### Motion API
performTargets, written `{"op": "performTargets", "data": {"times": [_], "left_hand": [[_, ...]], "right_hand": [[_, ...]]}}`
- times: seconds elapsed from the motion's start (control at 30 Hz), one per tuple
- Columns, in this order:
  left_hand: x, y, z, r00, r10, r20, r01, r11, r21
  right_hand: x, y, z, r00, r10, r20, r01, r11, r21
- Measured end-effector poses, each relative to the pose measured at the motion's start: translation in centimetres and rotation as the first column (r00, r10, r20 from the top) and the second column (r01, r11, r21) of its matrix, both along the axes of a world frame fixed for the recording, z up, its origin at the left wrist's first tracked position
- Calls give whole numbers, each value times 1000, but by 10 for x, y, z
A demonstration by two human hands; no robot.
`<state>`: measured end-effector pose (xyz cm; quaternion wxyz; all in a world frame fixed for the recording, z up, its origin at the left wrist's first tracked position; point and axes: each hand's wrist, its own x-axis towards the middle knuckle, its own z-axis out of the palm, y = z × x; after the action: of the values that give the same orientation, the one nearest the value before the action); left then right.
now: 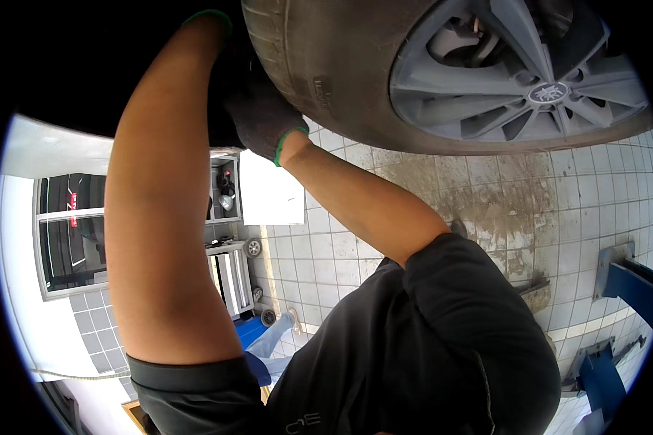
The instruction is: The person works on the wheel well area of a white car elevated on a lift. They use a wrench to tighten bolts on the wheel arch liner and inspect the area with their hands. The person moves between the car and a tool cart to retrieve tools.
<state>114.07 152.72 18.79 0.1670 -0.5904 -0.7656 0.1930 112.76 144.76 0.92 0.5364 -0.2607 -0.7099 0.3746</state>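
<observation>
My left arm reaches up into the dark space behind a raised car tyre (319, 72) with a grey alloy wheel (486, 87). Only the green glove cuff of my left hand (209, 20) stands out there; the fingers are lost in shadow. My right hand (265, 119), in a dark glove with a green cuff, is lifted beside the lower left of the tyre, below the left one. Its fingers disappear into the dark, so I cannot tell what either hand holds or touches.
A metal tool cart (228, 279) on wheels and a white panel (272, 192) stand at left, near a window (69, 246). Another person's jeans-clad leg (276, 341) shows beyond my body. Blue lift parts (627, 283) with base plates sit on the tiled floor (341, 268) at right.
</observation>
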Motion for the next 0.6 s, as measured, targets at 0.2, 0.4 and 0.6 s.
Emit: {"op": "performTargets", "data": {"times": [0.2, 0.4, 0.6], "left_hand": [[-3, -3, -1, 1000, 17, 1, -17, 1000, -5], [-6, -8, 3, 999, 32, 2, -32, 999, -8], [-8, -9, 5, 999, 36, 9, -36, 999, -10]], "right_hand": [[1, 14, -20, 999, 10, 37, -2, 977, -211], [-36, 42, -45, 977, -49, 209, 74, 991, -112], [-36, 36, -38, 964, -208, -167, 165, 957, -239]]}}
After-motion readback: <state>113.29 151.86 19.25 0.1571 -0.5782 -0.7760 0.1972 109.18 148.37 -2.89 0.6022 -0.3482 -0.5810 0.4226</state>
